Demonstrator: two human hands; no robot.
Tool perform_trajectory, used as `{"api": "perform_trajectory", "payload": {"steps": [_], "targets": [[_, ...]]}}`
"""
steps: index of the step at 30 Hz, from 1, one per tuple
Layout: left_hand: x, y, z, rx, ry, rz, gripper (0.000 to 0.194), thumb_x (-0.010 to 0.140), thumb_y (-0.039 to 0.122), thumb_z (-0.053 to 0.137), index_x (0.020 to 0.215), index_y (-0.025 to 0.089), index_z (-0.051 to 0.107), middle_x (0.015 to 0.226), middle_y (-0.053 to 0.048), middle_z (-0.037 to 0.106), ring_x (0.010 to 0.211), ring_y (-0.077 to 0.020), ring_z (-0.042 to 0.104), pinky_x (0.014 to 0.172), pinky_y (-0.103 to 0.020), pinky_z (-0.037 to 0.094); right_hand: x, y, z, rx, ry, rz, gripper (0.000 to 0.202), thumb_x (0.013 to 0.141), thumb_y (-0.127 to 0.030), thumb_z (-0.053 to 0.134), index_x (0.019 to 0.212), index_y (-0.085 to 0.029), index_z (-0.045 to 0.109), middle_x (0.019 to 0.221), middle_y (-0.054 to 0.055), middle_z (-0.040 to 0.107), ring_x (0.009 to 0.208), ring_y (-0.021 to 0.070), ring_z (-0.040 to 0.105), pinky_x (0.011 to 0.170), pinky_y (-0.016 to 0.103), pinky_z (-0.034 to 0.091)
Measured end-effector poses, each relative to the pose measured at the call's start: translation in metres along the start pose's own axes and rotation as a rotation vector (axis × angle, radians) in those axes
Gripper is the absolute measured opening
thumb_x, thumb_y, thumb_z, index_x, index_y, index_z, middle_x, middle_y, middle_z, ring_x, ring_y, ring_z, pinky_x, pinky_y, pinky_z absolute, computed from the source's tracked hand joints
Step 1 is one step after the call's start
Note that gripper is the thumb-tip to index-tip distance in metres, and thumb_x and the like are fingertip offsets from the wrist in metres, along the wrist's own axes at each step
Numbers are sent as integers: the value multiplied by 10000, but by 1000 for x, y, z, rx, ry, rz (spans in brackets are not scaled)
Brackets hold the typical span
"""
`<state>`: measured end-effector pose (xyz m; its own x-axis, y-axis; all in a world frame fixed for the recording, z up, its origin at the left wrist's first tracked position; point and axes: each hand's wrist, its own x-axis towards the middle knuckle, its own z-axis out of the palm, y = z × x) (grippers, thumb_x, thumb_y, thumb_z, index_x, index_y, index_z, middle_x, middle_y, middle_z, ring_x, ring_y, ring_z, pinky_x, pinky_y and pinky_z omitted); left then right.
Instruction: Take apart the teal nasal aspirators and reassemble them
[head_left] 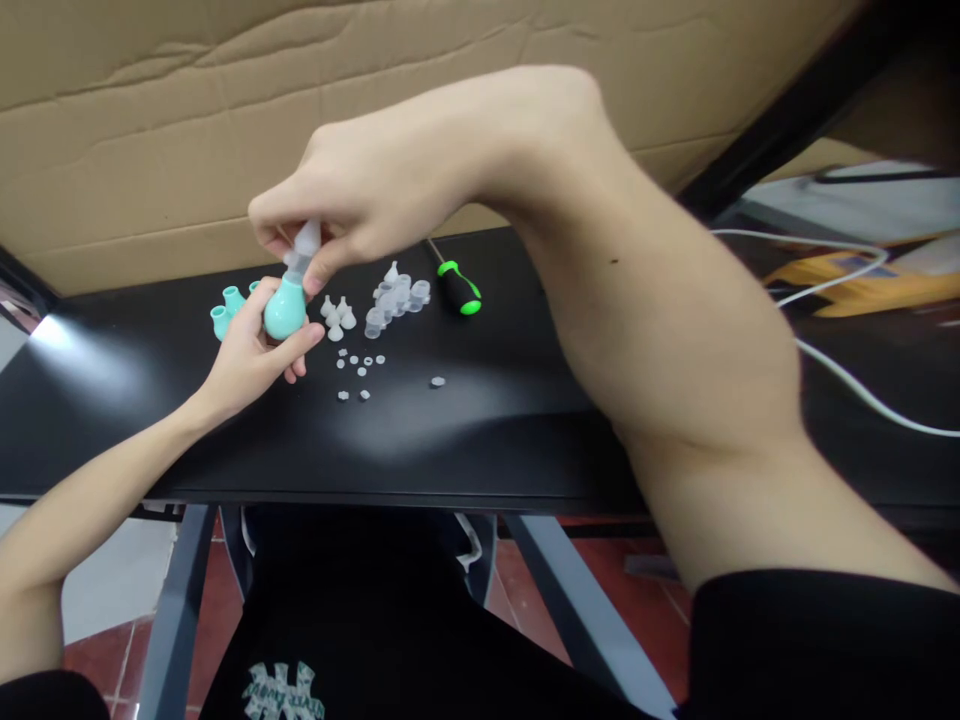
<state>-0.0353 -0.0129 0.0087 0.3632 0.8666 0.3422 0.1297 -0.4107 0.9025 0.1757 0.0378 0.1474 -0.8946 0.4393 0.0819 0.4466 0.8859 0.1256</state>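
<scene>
My left hand (259, 345) is wrapped round a teal rubber bulb (285, 308), which stands upright above the black table. A clear collar (298, 262) and a white pointed tip (307, 238) top the bulb. Around this clear and white top, the fingers of my right hand (330, 205) are closed from above. Behind my left hand stand several other teal bulbs (232, 298). To the right of the hands sit several small white cone tips (337, 316) and a cluster of clear plastic collars (390, 302).
Small white discs and rings (361, 371) lie on the black table (450, 450) in front of the cones. A green and black screwdriver (459, 290) lies right of the collars. Cardboard (150, 130) rises behind. A white cable (847, 375) and a yellow object (832, 280) are at the right.
</scene>
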Motion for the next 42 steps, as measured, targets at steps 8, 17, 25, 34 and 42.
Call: {"api": "perform_trajectory", "payload": {"steps": [8,17,25,34,42], "targets": [[1,-9,-4,-23,-40,-55,635,929,436,890,1437,281,543,912,19,687,519,-96,661,469,-209,558,-5,27,4,118,3,102,192,1039,-209,805,1213,-212,725,1042,-64,776,893,133,680,748,286,402],[3,-13,-7,-21,-19,-114,558,950,322,817,1445,254,569,902,41,671,522,-78,666,464,-184,558,-5,80,29,80,63,194,262,1024,-151,789,1286,-157,790,1148,12,829,975,147,711,854,302,454],[2,-8,-7,23,-37,-82,377,960,283,775,1305,223,635,896,46,638,532,-68,663,470,-180,569,23,141,87,-143,-33,476,655,972,-617,528,1238,-115,855,1118,98,849,973,158,717,875,335,490],[0,-5,-5,60,-62,-65,310,971,288,772,1250,197,672,892,40,638,528,-50,647,493,-163,564,18,144,96,0,9,499,453,949,-233,623,1360,-202,812,1219,105,846,1012,204,690,898,387,476],[3,-3,-8,61,-31,-60,273,947,313,812,1173,201,708,864,32,646,521,-59,640,482,-174,556,6,142,85,-31,27,555,416,964,-369,633,1292,-224,844,1225,50,852,1032,170,711,876,337,449]]}}
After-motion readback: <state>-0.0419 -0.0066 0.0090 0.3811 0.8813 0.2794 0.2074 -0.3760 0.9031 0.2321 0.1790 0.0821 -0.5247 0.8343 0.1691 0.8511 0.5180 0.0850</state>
